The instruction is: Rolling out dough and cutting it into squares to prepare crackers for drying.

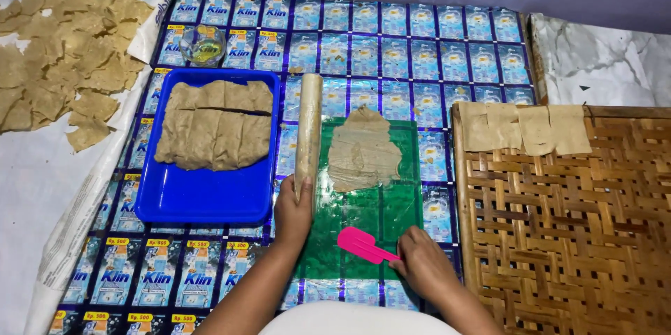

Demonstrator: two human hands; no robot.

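home food-making floor, dough tray (pixel 210 198), woven bamboo drying rack (pixel 566 237), sachet mat (pixel 391 34)

The blue plastic tray (pixel 207 195) lies left of the green plastic sheet (pixel 381 216). The long cylindrical rolling pin (pixel 308 129) lies between them. The woven bamboo rack (pixel 559 237) lies right of the sheet.

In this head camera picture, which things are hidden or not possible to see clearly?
- Right hand: fingers curl over the pink scraper; its handle is hidden.
- Left hand: covers the near end of the rolling pin.
- Glass bowl: contents too small to identify.
- Woven bamboo tray: cut off by the right and bottom edges.
- Dough block: underside hidden in the blue tray.
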